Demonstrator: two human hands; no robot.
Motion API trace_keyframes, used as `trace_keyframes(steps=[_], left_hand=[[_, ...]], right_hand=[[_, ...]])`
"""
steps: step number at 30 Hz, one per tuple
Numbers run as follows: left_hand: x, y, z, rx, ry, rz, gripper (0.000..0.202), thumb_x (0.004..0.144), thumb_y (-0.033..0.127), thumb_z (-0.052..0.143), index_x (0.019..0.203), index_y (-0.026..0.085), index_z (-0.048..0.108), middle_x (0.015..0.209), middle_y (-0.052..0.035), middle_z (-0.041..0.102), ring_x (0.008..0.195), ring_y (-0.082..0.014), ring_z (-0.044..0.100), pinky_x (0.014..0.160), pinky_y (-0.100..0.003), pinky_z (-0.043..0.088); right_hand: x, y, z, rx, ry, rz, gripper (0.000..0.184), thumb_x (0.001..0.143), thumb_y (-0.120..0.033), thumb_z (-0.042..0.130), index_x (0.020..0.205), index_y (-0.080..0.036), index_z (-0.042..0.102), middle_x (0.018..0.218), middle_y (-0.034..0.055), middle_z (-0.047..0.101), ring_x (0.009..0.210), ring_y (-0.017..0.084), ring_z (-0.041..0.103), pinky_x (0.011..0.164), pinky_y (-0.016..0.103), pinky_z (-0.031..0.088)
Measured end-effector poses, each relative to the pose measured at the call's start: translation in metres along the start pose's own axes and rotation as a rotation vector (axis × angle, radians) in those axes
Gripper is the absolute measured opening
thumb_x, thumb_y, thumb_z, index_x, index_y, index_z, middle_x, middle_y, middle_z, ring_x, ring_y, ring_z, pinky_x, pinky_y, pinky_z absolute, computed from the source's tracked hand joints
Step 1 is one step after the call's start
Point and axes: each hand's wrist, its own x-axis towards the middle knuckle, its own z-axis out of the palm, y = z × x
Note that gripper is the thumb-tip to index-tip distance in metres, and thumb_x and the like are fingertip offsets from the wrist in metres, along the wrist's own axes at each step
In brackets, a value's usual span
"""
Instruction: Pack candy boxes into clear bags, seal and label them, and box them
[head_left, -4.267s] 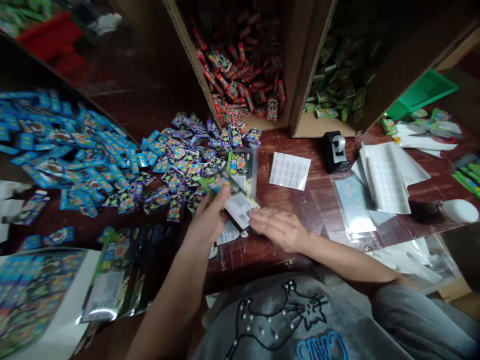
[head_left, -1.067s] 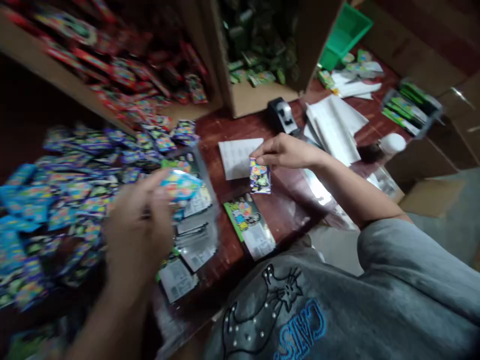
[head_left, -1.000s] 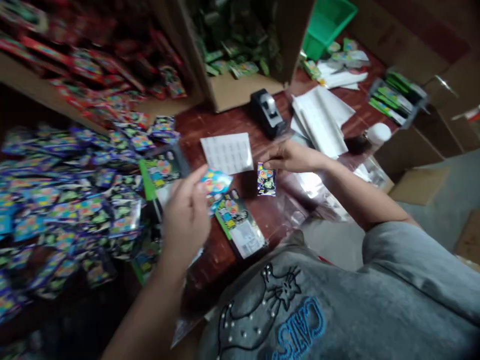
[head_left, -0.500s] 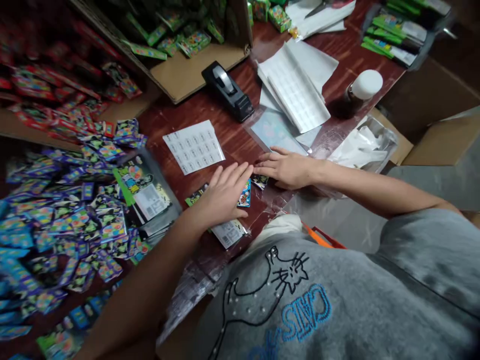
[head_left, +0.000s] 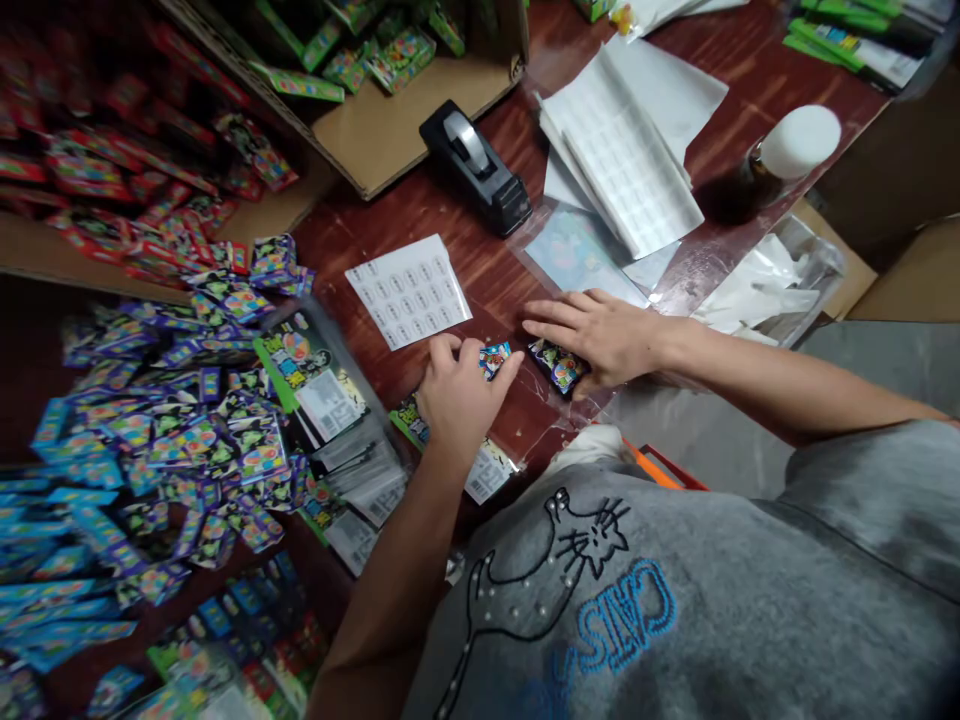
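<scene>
My left hand [head_left: 466, 398] is curled with thumb and forefinger around a small blue printed packet [head_left: 494, 359]. Beneath that hand, partly covered, lies a larger green-and-black printed card packet [head_left: 492, 472] with a white label area. My right hand [head_left: 604, 338] has its fingers stretched out flat, the thumb side touching a small dark printed packet [head_left: 556, 366] on the table. Just beyond my hands lies a sheet of oval stickers [head_left: 411, 292].
Behind stands a black tape dispenser [head_left: 478, 170]. Sticker sheets [head_left: 626, 150], a white-capped bottle [head_left: 799, 145] and a clear tray [head_left: 784, 285] lie to the right. Many small packets [head_left: 217, 440] are heaped left, beside card packets [head_left: 330, 400] and an open cardboard box [head_left: 375, 150].
My left hand has gone from lying flat to curling its fingers at the blue packet. My right hand has shifted slightly, showing more of the dark packet. The camera view has moved.
</scene>
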Motion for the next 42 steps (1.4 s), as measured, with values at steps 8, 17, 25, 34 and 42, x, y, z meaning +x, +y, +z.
trace_keyframes(steps=[8, 17, 25, 34, 42], left_hand=[[0.015, 0.024, -0.008, 0.148, -0.267, -0.154, 0.05, 0.113, 0.039, 0.027, 0.147, 0.013, 0.052, 0.103, -0.0249, 0.08, 0.094, -0.0385, 0.081, 0.08, -0.045, 0.059], [0.053, -0.068, -0.071, 0.134, -0.087, -0.269, 0.053, 0.111, 0.048, 0.037, 0.148, 0.018, 0.058, 0.104, -0.0229, 0.08, 0.094, -0.0405, 0.08, 0.081, -0.05, 0.06], [0.24, -0.206, -0.113, 0.124, 0.175, -0.232, 0.065, 0.099, 0.052, 0.059, 0.149, 0.011, 0.057, 0.144, -0.0276, 0.063, 0.133, -0.0453, 0.061, 0.109, -0.055, 0.053], [0.317, -0.221, -0.067, -0.143, 0.187, -0.287, 0.101, 0.088, 0.07, 0.075, 0.161, 0.009, 0.041, 0.154, -0.0299, 0.051, 0.146, -0.0451, 0.046, 0.119, -0.055, 0.043], [0.294, -0.198, -0.07, 0.041, 0.219, -0.301, 0.116, 0.072, 0.08, 0.081, 0.153, 0.001, 0.053, 0.177, -0.0345, 0.016, 0.161, -0.0549, 0.018, 0.129, -0.071, 0.021]], right_hand=[[0.022, 0.0, 0.035, 0.075, 0.136, -0.017, 0.099, 0.086, -0.047, 0.081, 0.163, 0.0, 0.041, 0.147, 0.0292, 0.062, 0.132, 0.043, 0.059, 0.113, 0.061, 0.048], [0.059, 0.03, -0.039, 0.071, 0.259, -0.203, 0.098, 0.098, -0.066, 0.068, 0.174, -0.019, 0.027, 0.177, 0.0238, 0.035, 0.163, 0.039, 0.039, 0.131, 0.069, 0.034], [0.298, 0.087, -0.163, -0.2, 0.26, 0.42, 0.084, 0.095, -0.032, 0.075, 0.168, -0.014, 0.036, 0.176, 0.0232, 0.033, 0.161, 0.039, 0.035, 0.129, 0.055, 0.038], [0.379, 0.122, -0.161, -0.201, 0.157, 0.75, 0.076, 0.09, -0.044, 0.075, 0.15, -0.003, 0.055, 0.15, 0.0332, 0.053, 0.142, 0.047, 0.052, 0.112, 0.058, 0.048], [0.261, 0.072, -0.182, -0.11, 0.477, 0.321, 0.06, 0.085, -0.049, 0.073, 0.131, -0.012, 0.061, 0.125, 0.0186, 0.071, 0.13, 0.042, 0.06, 0.118, 0.062, 0.037]])
